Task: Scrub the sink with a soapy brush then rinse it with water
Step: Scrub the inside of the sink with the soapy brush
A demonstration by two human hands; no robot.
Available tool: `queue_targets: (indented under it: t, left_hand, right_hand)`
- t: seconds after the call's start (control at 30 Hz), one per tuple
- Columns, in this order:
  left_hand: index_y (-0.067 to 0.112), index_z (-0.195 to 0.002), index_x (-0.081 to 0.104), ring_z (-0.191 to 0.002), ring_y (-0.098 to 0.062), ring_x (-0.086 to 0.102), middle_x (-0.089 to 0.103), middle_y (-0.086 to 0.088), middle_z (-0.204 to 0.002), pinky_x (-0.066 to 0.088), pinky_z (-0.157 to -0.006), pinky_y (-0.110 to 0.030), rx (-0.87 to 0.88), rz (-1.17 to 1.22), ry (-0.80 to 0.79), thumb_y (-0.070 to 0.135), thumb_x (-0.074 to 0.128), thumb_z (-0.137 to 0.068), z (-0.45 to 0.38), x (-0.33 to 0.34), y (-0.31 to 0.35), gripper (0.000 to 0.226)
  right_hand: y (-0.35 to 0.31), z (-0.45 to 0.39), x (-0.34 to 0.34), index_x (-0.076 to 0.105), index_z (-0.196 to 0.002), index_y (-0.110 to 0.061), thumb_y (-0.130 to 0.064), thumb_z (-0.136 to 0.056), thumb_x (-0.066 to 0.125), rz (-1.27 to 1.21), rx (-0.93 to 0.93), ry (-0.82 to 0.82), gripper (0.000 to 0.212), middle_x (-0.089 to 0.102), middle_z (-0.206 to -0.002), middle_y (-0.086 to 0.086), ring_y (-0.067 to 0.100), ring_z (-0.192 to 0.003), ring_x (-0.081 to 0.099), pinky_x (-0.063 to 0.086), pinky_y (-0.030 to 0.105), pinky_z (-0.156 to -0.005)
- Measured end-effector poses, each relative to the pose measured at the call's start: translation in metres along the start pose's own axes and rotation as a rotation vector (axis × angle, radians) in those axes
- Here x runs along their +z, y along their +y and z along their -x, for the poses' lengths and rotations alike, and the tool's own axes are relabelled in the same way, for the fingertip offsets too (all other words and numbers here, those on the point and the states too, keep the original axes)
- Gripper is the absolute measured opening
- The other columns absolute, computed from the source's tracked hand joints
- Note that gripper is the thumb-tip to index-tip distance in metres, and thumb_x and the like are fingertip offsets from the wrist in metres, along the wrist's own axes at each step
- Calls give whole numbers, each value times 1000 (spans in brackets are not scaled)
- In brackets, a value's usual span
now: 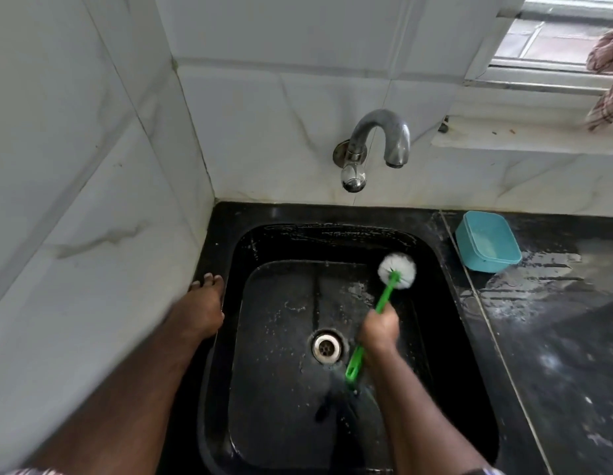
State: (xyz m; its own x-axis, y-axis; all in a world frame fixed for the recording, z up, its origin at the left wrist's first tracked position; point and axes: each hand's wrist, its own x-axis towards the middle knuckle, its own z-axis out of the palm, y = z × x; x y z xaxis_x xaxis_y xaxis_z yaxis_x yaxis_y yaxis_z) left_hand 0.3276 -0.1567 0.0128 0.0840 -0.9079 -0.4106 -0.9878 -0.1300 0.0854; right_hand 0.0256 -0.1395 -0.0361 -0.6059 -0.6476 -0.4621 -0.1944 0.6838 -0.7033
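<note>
One big black sink [288, 389] fills the middle of the view, set into a dark wet counter [555, 354]. Its long side runs from near to far. The sink floor is shiny and wet, with small white specks of foam on it. A round silver drain [327, 346] sits in the middle of the floor.

White tiled walls [75, 200] stand to the left and at the far side. A curved silver tap [373, 145] sticks out of the far wall, with its mouth pointing down over the far edge of the sink.

The left hand [201, 308] rests flat on the left rim of the sink, its fingers straight and pointing far.

The right hand [380, 329] is inside the sink, right of the drain. Its fingers are curled tight around the middle of the brush [383, 303].

The brush has a long thin green handle and a round white fluffy head. It points far and a little right. The head is at the far right corner of the sink, and the handle's end sticks out near the wrist.

A small blue tub [486, 241] sits on the counter, right of the sink.
</note>
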Motion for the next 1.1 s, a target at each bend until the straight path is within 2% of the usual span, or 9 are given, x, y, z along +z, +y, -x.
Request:
queue_targets:
  t: [0.07, 0.23, 0.33, 0.5, 0.73, 0.83, 0.93, 1.0, 1.1]
  left_hand:
    - [15, -158, 11, -150, -30, 17, 6, -8, -165, 27, -118, -41, -1, -2, -5, 20, 60, -94, 1, -1, 0, 80]
    - [14, -158, 11, -150, -31, 17, 6, -9, -165, 26, -119, -41, 3, -3, -13, 20, 61, -94, 4, -4, 2, 81]
    - [14, -158, 12, -150, -30, 17, 6, -8, -165, 28, -118, -41, 1, 1, -12, 21, 60, -95, 5, -4, 2, 80]
    - [15, -158, 12, -150, -30, 17, 7, -8, -165, 29, -118, -42, -1, 13, -11, 20, 61, -94, 5, -5, 2, 80]
    - [14, -157, 13, -149, -32, 18, 8, -9, -165, 28, -118, -43, 4, 10, -19, 19, 60, -93, 6, -6, 1, 80]
    - [14, -157, 14, -149, -32, 18, 8, -9, -165, 28, -118, -43, 5, 28, -12, 19, 61, -93, 6, -5, 0, 80]
    - [14, -157, 13, -150, -31, 16, 7, -8, -165, 27, -118, -43, 3, 49, -12, 18, 61, -93, 6, -4, 1, 80]
    - [15, -158, 13, -150, -31, 16, 7, -8, -165, 27, -118, -42, 1, 53, -10, 18, 61, -94, 6, -4, 1, 80]
    - [16, -158, 13, -150, -30, 14, 6, -7, -166, 27, -119, -42, -9, 69, -11, 17, 60, -94, 7, -4, 1, 80]
  right_hand:
    - [-21, 17, 28, 50, -131, -6, -7, -93, 46, 21, -63, -64, 38, 65, -102, 20, 37, -98, 64, 46, 33, -74]
    - [-18, 94, 85, 36, -150, -25, -13, -92, 43, 264, -359, -565, 59, 64, -122, 17, 34, -104, 64, 50, 32, -82]
    - [4, 35, 55, 46, -143, -28, -14, -82, 47, 101, -212, -451, 62, 68, -109, 12, 28, -82, 64, 51, 33, -67]
    - [9, -32, 9, 63, -108, -6, -10, -82, 52, 19, 31, -12, 29, 69, -94, 17, 37, -85, 65, 56, 43, -78]
    - [-37, 59, 75, 59, -123, -13, -11, -88, 46, 470, -419, -638, 37, 67, -109, 15, 34, -100, 65, 49, 30, -76]
    - [-32, 21, 30, 63, -119, -15, -2, -88, 46, 281, -290, -552, 37, 63, -76, 7, 23, -62, 60, 57, 35, -58]
    - [-13, -10, -20, 53, -130, -10, 11, -88, 42, -33, -43, -403, 48, 46, -58, 7, 11, -32, 40, 30, 18, -31]
    - [-4, -13, -27, 54, -125, -8, 11, -90, 39, -181, 23, -325, 43, 44, -57, 8, 11, -31, 36, 27, 17, -31]
    - [3, -10, -7, 54, -86, -9, 8, -88, 39, -295, 53, -180, 23, 45, -60, 9, 15, -37, 38, 29, 19, -33]
